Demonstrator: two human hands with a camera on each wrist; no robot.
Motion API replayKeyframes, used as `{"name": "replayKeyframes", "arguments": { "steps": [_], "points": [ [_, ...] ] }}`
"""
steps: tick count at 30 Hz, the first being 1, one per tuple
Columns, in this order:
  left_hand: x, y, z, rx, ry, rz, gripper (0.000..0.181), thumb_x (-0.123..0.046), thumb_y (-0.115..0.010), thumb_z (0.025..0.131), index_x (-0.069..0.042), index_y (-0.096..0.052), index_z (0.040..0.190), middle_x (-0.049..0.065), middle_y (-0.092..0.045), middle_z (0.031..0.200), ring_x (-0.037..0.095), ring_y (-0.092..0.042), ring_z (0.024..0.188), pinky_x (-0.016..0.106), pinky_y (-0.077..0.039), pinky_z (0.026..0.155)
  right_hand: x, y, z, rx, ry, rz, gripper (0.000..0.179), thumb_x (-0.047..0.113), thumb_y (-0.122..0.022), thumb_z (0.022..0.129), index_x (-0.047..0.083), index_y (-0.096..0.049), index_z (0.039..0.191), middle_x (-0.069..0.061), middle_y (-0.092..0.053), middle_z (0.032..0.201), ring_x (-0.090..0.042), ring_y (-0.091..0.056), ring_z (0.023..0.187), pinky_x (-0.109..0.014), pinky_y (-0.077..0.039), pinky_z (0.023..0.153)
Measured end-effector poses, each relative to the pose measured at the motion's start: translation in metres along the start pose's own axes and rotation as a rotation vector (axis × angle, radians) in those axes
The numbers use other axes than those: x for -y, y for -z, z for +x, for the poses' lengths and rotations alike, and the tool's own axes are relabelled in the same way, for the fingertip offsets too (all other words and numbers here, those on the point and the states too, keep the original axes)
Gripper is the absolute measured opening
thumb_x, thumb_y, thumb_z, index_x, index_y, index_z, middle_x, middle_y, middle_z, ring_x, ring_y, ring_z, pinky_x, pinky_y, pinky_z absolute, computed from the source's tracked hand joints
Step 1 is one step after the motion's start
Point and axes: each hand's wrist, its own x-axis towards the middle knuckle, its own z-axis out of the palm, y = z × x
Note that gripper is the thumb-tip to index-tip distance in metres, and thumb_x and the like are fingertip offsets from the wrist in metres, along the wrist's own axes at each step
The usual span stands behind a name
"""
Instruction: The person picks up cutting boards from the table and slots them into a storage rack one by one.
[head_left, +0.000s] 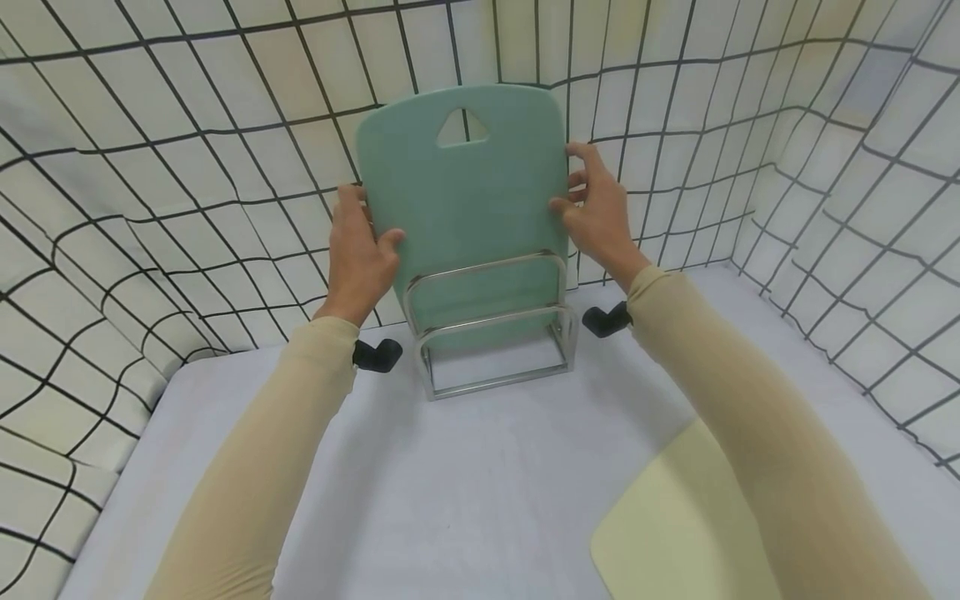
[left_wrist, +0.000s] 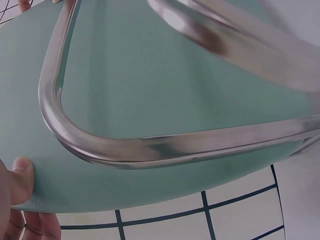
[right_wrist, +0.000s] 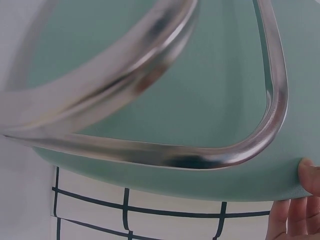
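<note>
Currently the left hand [head_left: 358, 254] and right hand [head_left: 600, 204] both grip a mint-green, round-cornered board with a triangular hole [head_left: 472, 200] by its opposite side edges, each thumb in front, fingers behind. It stands upright behind two hoops of a silver metal-tube rack [head_left: 491, 320], near the far edge of the white table [head_left: 450, 467]. White tabletop stretches between the rack and a flat, pale yellow board [head_left: 667, 517] at the near right.
</note>
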Motion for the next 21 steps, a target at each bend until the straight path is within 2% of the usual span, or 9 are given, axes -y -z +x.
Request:
{"name": "replayKeyframes", "arguments": {
  "steps": [21],
  "points": [
    [0.0011, -0.0003, -0.0003, 0.012, 0.021, -0.015, 0.050, -0.012, -0.057, 0.104, -0.009, -0.031, 0.146, 0.021, -0.046, 0.141, 0.035, -0.059, 0.126, 0.049, -0.057, 0.105, 0.0007, 0.0008, -0.0009, 0.017, -0.020, 0.002, 0.068, 0.006, -0.063, 0.097, 0.029, -0.034, 0.155, -0.017, -0.061, 0.134, -0.031, -0.068, 0.122, -0.046, -0.060, 0.101]
  ]
}}
